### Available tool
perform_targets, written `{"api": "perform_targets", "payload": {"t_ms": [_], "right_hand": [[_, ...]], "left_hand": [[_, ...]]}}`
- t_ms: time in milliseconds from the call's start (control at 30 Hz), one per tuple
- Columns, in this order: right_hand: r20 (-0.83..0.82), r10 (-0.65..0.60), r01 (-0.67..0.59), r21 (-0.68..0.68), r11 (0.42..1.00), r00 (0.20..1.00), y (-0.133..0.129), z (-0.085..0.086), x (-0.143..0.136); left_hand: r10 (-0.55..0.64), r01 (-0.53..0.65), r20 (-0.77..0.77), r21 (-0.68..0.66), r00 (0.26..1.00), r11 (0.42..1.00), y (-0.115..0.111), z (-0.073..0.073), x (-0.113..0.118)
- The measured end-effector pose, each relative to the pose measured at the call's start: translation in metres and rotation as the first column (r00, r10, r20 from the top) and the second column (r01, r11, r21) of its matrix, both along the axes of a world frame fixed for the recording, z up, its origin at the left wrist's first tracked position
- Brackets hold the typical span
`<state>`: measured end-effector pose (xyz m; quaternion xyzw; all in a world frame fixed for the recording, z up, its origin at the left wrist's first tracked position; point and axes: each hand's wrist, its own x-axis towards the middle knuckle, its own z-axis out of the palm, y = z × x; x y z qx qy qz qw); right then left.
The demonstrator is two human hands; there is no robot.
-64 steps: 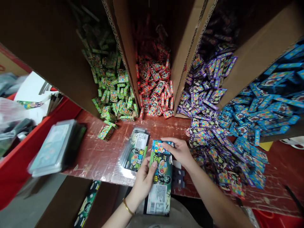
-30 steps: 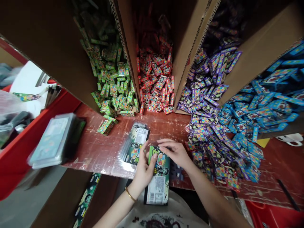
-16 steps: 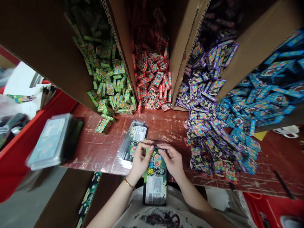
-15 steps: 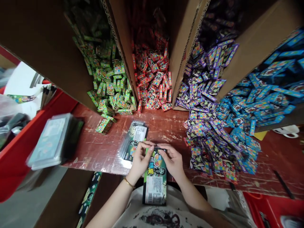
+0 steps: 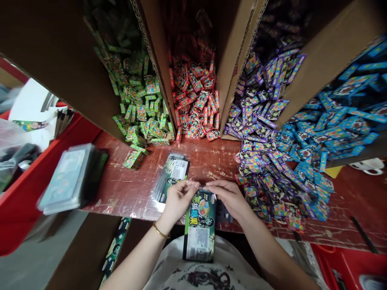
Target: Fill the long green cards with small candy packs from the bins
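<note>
A flat green-and-black candy pack (image 5: 198, 225) with bright Chinese lettering and a barcode label hangs upright in front of my body, its lower end against my shirt. My left hand (image 5: 180, 198) is closed in a pinch at its top left edge. The fingers of my right hand (image 5: 228, 197) are pressed together along the top right edge, the fingertips close to the left ones. What exactly lies between the fingertips is too small to see. Just behind my left hand, a fanned stack of similar packs (image 5: 178, 168) in clear plastic lies on the table.
Cardboard bins hold small green boxes (image 5: 140, 112), red boxes (image 5: 199, 104), purple packets (image 5: 256, 108) and blue packets (image 5: 329, 125). Purple and blue ones spill over the red table (image 5: 211, 157) at right. Clear cases (image 5: 68, 173) stand at left beside a red crate (image 5: 18, 201).
My right hand has shifted right and its thumb has come off the pack's front face toward the top edge. The left hand stays at the top edge. The view has moved slightly.
</note>
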<state>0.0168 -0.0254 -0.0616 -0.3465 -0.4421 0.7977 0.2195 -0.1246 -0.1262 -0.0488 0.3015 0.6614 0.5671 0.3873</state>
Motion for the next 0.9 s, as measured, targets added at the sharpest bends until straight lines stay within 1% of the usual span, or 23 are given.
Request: {"api": "perform_targets", "payload": {"t_ms": [67,100,133,167,200,233,267,300,333,367,400,467,500,533,567,600,700,767,800,833,867,900], "right_hand": [[0.003,0.034,-0.034,-0.059,0.998,0.999,0.002,0.000,0.002],[0.008,0.043,-0.042,-0.060,0.997,0.999,0.001,-0.001,0.003],[0.020,0.043,-0.042,-0.023,0.999,0.999,-0.001,-0.002,0.003],[0.035,0.028,-0.030,0.054,0.998,0.999,-0.005,-0.003,0.003],[0.048,0.002,-0.009,0.163,0.987,0.999,-0.009,-0.005,0.002],[0.058,-0.030,0.012,0.289,0.957,0.998,-0.014,-0.006,0.001],[0.061,-0.059,0.029,0.412,0.911,0.996,-0.018,-0.007,-0.001],[0.060,-0.078,0.037,0.509,0.860,0.995,-0.020,-0.008,-0.002],[0.057,-0.079,0.033,0.564,0.825,0.995,-0.021,-0.008,-0.004],[0.055,-0.065,0.022,0.573,0.819,0.996,-0.020,-0.007,-0.006],[0.060,-0.033,-0.004,0.541,0.841,0.998,-0.017,-0.006,-0.007],[0.068,0.055,-0.077,0.385,0.920,0.996,-0.007,-0.004,-0.009],[0.072,0.094,-0.111,0.303,0.946,0.993,-0.003,-0.003,-0.009],[0.078,0.119,-0.135,0.252,0.958,0.990,0.001,-0.002,-0.009],[0.086,0.127,-0.145,0.246,0.959,0.988,0.003,-0.001,-0.008],[0.091,0.125,-0.146,0.279,0.949,0.988,0.003,-0.001,-0.007],[0.058,0.085,-0.102,0.462,0.881,0.995,-0.004,0.000,-0.005],[0.014,0.054,-0.054,0.530,0.846,0.998,-0.007,0.000,-0.004],[-0.002,0.051,-0.042,0.527,0.849,0.999,-0.007,0.000,-0.003],[-0.007,0.063,-0.051,0.492,0.869,0.998,-0.004,-0.001,-0.003],[-0.004,0.091,-0.081,0.418,0.905,0.996,-0.001,-0.002,-0.002],[0.001,0.126,-0.120,0.310,0.943,0.992,0.003,-0.003,-0.001]], "left_hand": [[-0.016,0.017,-0.065,0.013,0.998,1.000,-0.001,-0.002,0.003],[-0.018,0.020,-0.084,0.023,0.996,1.000,-0.002,-0.004,0.005],[-0.014,0.017,-0.093,0.039,0.996,0.999,-0.004,-0.006,0.007],[-0.012,0.017,-0.093,0.060,0.996,0.998,-0.005,-0.009,0.008],[-0.015,0.022,-0.087,0.088,0.996,0.996,-0.006,-0.011,0.010],[-0.023,0.032,-0.077,0.117,0.997,0.993,-0.007,-0.014,0.011],[-0.034,0.044,-0.068,0.142,0.997,0.989,-0.008,-0.017,0.012],[-0.040,0.050,-0.063,0.157,0.997,0.986,-0.009,-0.020,0.012],[-0.036,0.045,-0.061,0.159,0.997,0.986,-0.010,-0.022,0.012],[-0.021,0.030,-0.063,0.148,0.998,0.989,-0.011,-0.023,0.012],[0.003,0.006,-0.067,0.130,0.998,0.991,-0.012,-0.024,0.011],[0.030,-0.025,-0.057,0.097,0.998,0.995,-0.014,-0.022,0.010],[0.026,-0.022,-0.047,0.092,0.999,0.996,-0.015,-0.020,0.009],[0.015,-0.012,-0.039,0.095,0.999,0.995,-0.016,-0.017,0.009],[0.000,0.003,-0.036,0.104,0.999,0.995,-0.016,-0.015,0.009],[-0.014,0.018,-0.037,0.117,0.999,0.993,-0.016,-0.012,0.009],[-0.029,0.034,-0.038,0.144,0.999,0.989,-0.015,-0.008,0.010],[-0.032,0.034,-0.020,0.146,0.999,0.989,-0.012,-0.008,0.010],[-0.033,0.034,-0.012,0.143,0.999,0.989,-0.011,-0.008,0.010],[-0.036,0.036,-0.002,0.136,0.999,0.990,-0.010,-0.009,0.010],[-0.040,0.038,0.014,0.127,0.999,0.991,-0.010,-0.010,0.010],[-0.042,0.038,0.032,0.118,0.999,0.992,-0.009,-0.011,0.011]]}}
